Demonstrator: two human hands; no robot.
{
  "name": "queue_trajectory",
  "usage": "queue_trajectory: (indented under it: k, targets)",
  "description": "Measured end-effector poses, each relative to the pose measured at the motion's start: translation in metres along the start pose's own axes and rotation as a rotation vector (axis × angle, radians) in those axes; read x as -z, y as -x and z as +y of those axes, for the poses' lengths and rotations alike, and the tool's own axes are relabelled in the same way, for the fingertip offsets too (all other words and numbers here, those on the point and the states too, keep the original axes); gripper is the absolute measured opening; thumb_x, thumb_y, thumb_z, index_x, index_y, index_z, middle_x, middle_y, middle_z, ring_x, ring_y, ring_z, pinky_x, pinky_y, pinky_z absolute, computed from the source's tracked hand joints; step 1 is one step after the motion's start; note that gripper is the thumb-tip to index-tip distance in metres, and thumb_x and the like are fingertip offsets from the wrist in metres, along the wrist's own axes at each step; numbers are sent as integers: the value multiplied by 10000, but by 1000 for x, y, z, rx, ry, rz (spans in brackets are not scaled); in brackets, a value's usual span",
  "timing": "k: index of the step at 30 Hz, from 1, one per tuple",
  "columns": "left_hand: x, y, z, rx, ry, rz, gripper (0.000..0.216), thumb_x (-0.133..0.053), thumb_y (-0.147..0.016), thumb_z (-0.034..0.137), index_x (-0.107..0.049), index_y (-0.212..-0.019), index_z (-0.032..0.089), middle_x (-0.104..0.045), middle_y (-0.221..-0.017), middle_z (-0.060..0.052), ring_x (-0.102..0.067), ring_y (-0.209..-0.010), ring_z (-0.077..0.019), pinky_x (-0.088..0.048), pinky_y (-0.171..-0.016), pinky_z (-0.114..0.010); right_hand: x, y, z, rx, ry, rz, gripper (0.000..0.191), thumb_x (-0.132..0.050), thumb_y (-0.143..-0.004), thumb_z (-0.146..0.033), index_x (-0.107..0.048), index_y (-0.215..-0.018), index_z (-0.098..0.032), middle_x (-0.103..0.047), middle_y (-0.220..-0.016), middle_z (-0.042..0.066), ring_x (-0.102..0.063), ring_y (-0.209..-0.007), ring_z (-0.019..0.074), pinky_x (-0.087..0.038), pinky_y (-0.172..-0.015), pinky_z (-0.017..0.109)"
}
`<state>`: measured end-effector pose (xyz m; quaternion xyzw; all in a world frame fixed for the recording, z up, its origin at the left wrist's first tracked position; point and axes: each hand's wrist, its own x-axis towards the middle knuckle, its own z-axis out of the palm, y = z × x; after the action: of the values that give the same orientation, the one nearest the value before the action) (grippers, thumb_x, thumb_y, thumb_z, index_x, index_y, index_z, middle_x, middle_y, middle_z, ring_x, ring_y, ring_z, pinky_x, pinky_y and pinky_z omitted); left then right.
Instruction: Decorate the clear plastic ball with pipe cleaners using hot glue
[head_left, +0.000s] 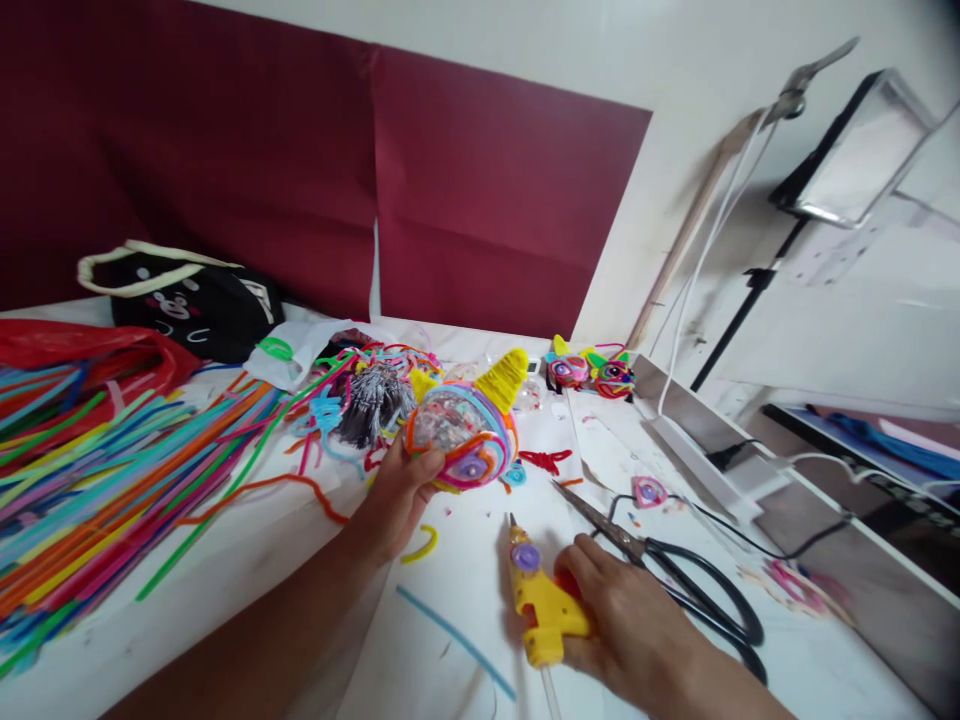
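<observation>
My left hand (pixel 401 490) is closed on a clear ball wrapped in coloured pipe cleaners (pixel 469 430), with yellow ear shapes on top and a purple-centred coil on its front. In my right hand (pixel 622 620) is a yellow glue gun (pixel 544 600), gripped by its handle, its nozzle pointing away from me and a clear glue stick out of its back. Black-handled scissors (pixel 660 570) lie just beyond and right of that hand. Below the ball, a short yellow pipe cleaner piece (pixel 421 545) and a straight blue one (pixel 456 640) rest on the white surface.
Many loose pipe cleaners (pixel 135 480) spread over the left side, near a black bag (pixel 191 305). Behind the ball sits a tangled pile with a grey tinsel bundle (pixel 373 403). Two decorated balls (pixel 592 370) stand farther back. A power strip (pixel 705 470) and a black cord (pixel 757 545) are right.
</observation>
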<state>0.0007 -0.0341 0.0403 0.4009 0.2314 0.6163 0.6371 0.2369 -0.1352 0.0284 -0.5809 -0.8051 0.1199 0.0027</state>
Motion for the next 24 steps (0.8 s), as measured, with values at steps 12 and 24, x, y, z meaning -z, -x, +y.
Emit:
queue_trajectory:
  k: [12,24]
  targets:
    - [4,-1,-8,-21,-130,46,765,-882,-559,298,-518,-1219,169,-718,-1073,-68,-687,-1037,-256,-519,-974,-395,69,-25,-47,122,-650,632,219,-688,-868,-364,-580,-754,-211,-610,-714,-32,-530,-659,112,-411,-624,235]
    - [3,1,-10,-71,-146,42,853,-906,-534,285,-471,-1262,193,-718,-1111,-89,-699,-997,-267,-559,-874,-372,63,-56,-56,60,-886,744,270,-705,-834,-375,-584,-675,-193,-540,-565,-58,-445,-507,81,-345,-487,213]
